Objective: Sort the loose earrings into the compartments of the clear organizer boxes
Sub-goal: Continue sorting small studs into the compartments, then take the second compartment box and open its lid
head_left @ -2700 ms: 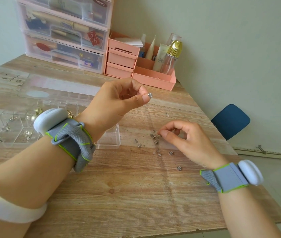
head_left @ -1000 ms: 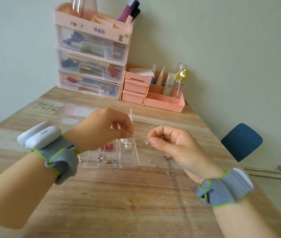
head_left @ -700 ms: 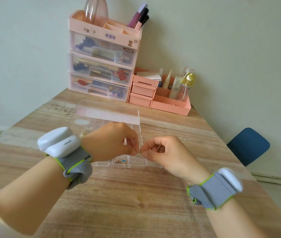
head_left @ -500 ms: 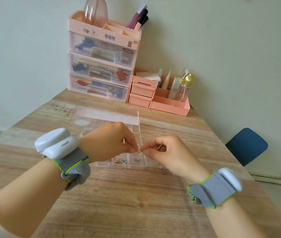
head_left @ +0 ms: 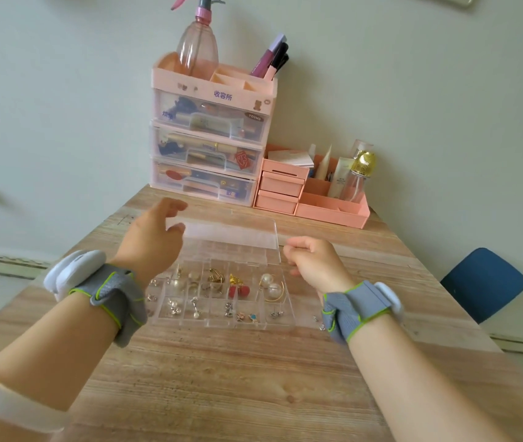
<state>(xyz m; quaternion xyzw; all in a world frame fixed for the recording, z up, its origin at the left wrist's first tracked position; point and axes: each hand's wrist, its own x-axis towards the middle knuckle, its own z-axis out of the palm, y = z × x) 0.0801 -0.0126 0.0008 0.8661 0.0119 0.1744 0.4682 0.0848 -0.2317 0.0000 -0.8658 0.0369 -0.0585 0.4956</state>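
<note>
The organizer box (head_left: 221,295) lies on the wooden table (head_left: 237,378), between the two forearms. Its compartments hold earrings (head_left: 237,290): pearl studs, a red pair, gold hoops and small metal pieces. A few loose earrings (head_left: 320,325) lie on the table just beside the box's right edge, partly hidden by the right wrist strap.

Handling, as judged: the earrings are very light, small and hard, and likely to slip or roll. They are best pinched at the post or the body between thumb and forefinger. The box looks like thin, rigid plastic. It is light enough to slide if nudged, so it is best steadied by its outer wall.

The left hand (head_left: 153,237) is raised beyond the box's left end. Its fingers are loosely spread near the lid's left edge and appear to grip nothing. The right hand (head_left: 312,261) has its fingers curled at the lid's right corner. Whether it pinches the corner or an earring cannot be told.

The clear lid (head_left: 231,232) stands open beyond the compartments. Its edges are hard to trace against the table. Compartments under the left wrist are hidden.
</note>
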